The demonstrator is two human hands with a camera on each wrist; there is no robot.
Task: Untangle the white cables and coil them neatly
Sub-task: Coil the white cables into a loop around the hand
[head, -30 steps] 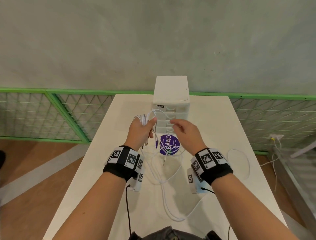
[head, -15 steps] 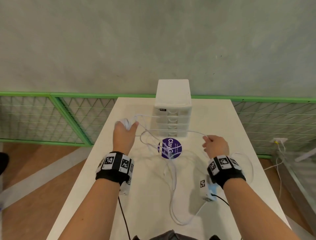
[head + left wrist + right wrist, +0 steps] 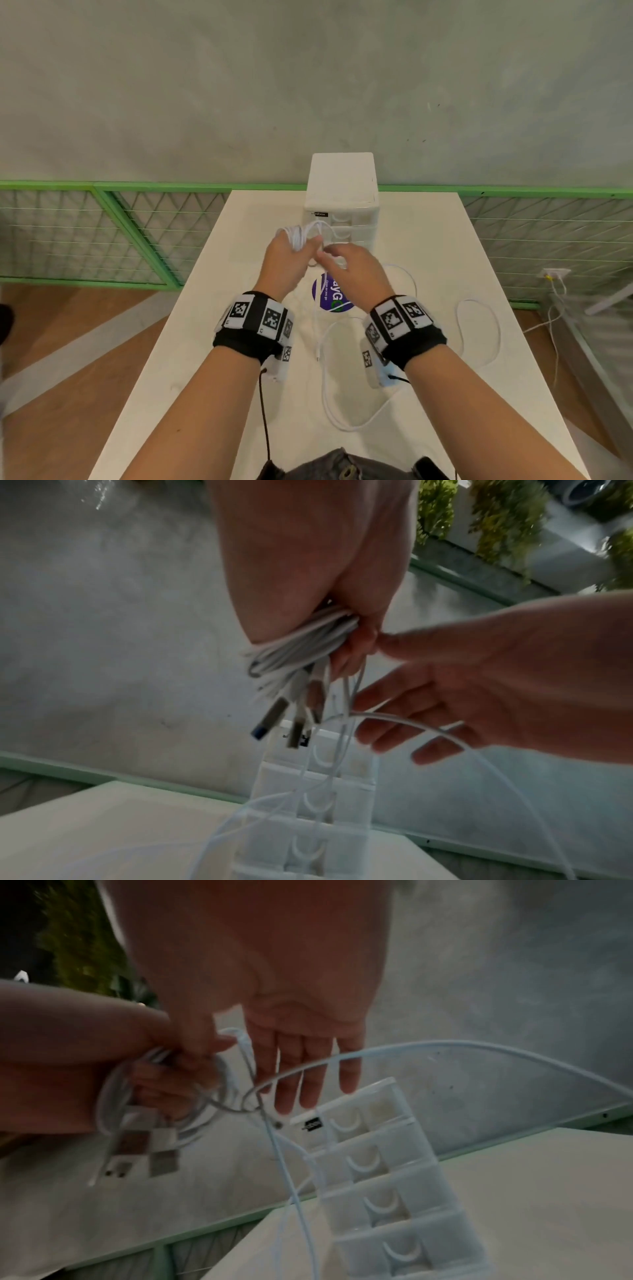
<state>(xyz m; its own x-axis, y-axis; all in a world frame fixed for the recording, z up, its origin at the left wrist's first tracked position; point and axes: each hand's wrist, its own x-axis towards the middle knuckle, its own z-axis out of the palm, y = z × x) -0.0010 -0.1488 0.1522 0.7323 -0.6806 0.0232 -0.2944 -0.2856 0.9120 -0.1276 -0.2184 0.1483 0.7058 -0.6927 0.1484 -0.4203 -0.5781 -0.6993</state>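
Left wrist view showed the left hand with its grip curled tight round a coiled bundle of white cables, several plug ends hanging below the fist. Just beside it the right hand had its grip spread: the fingers lay straight and slightly apart, pointing down, while the thumb touched the left hand's fingers at the bundle; a loose strand arched across in front of those straight fingers, and whether it was pinched could not be told. From the head view, both hands met above the middle of the bench, palms turned away, forearms reaching forward, each wrist wearing a black band with printed square markers. From the bundle, slack cable dropped to the bench top and ran in a long loop toward the near edge, with another loop lying well apart at the right side. A round purple sticker lay on the bench under the hands, partly hidden by them. Behind the hands stood a white drawer unit at the far edge of the bench, its stacked drawers pushed in; what they held could not be seen. Beyond ran a green-framed mesh fence and a grey wall.
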